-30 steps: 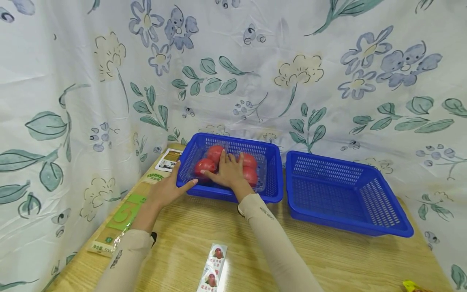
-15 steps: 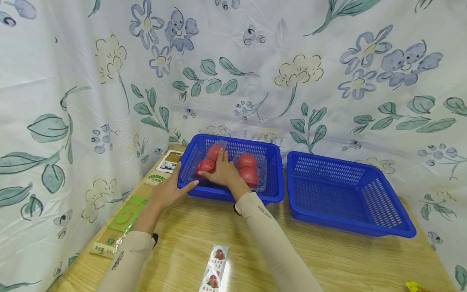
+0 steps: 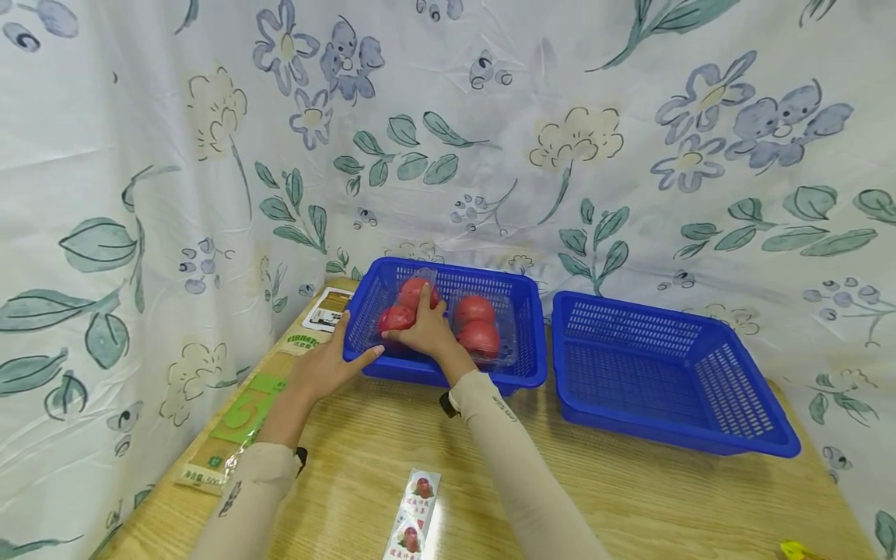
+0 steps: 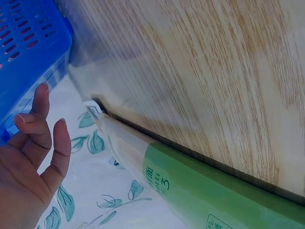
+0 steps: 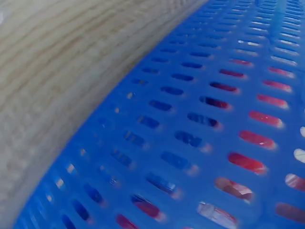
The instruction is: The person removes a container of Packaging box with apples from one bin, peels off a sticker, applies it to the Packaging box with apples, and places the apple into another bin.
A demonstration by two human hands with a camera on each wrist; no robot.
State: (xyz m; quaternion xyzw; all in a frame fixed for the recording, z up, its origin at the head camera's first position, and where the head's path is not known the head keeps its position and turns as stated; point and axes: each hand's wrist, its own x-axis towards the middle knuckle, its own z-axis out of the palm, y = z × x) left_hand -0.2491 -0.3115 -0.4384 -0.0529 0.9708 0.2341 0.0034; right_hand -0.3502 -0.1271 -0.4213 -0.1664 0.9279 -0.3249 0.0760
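Note:
In the head view, my right hand [image 3: 425, 330] reaches into the left blue plastic basket [image 3: 521, 381]. It grips the right side of a clear plastic fruit box [image 3: 428, 277] holding red round fruits [image 3: 397, 319]; part of that box is hidden under the hand. To its right lies a second clear fruit box [image 3: 507, 311] with two more red fruits [image 3: 479, 338]. My left hand [image 3: 322, 369] rests at the basket's front left corner, thumb stretched along the front rim. In the left wrist view its fingers [image 4: 59, 157] bend loosely beside the basket wall.
A second blue basket [image 3: 623, 381] stands to the right with nothing in it. A green and tan food packet [image 3: 241, 416] and a white card [image 3: 327, 311] lie along the left table edge. A sticker strip [image 3: 414, 509] lies in front; a yellow wrapper [image 3: 794, 551] shows lower right.
My right hand has shifted left, off the right fruit box and onto the left one, its fingers closing in. The right box's two fruits now show more fully. My left hand stays at the corner.

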